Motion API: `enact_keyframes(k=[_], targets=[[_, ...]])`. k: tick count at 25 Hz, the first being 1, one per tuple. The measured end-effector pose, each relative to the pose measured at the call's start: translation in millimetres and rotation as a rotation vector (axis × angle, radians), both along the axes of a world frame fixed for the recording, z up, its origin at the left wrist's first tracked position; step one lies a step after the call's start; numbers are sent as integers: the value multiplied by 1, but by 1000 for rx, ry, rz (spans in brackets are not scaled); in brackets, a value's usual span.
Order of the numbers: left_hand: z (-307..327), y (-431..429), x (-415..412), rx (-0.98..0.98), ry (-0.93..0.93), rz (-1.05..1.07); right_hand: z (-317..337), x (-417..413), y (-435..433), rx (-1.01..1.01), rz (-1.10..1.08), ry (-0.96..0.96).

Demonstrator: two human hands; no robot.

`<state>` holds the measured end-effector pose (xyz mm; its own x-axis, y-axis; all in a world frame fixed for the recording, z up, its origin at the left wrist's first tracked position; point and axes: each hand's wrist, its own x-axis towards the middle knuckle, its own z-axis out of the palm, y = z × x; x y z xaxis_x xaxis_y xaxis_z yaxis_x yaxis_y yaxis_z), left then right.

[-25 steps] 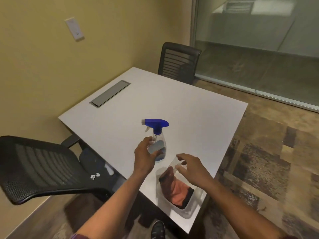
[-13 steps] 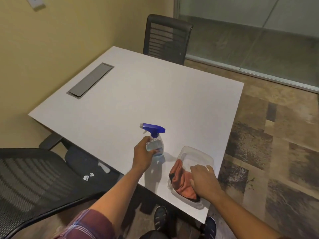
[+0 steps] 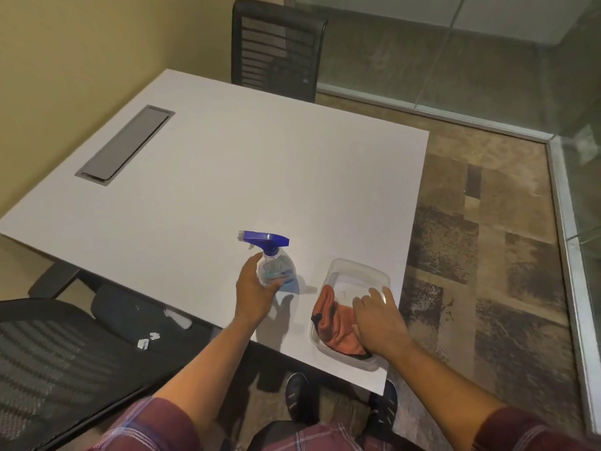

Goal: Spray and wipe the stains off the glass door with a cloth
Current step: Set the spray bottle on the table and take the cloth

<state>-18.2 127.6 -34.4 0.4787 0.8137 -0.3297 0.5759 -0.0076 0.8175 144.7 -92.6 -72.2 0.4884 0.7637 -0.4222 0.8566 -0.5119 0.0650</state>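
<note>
A clear spray bottle (image 3: 278, 266) with a blue trigger head stands upright near the front edge of the white table (image 3: 227, 177). My left hand (image 3: 255, 292) is wrapped around the bottle's body. To its right sits a clear plastic tub (image 3: 354, 275) holding an orange cloth (image 3: 335, 323) with a dark edge. My right hand (image 3: 379, 320) lies on the cloth inside the tub, thumb and fingers pressed onto the fabric. Glass panels (image 3: 487, 60) run along the back and right side of the room.
A black mesh chair (image 3: 276, 50) stands behind the table, another (image 3: 58, 359) at the lower left. A grey cable hatch (image 3: 125, 144) is set into the tabletop. Patterned carpet (image 3: 471, 255) lies to the right. My shoes (image 3: 297, 400) show below the table edge.
The view has tilted down and closer to the table. My right hand dropped from above the tub onto the cloth. My left hand stays on the bottle.
</note>
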Motion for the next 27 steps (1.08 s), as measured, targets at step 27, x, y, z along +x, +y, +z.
enact_keyframes(k=[27], targets=[[56, -79, 23, 134, -49, -669, 179, 40, -3, 382, -189, 502]])
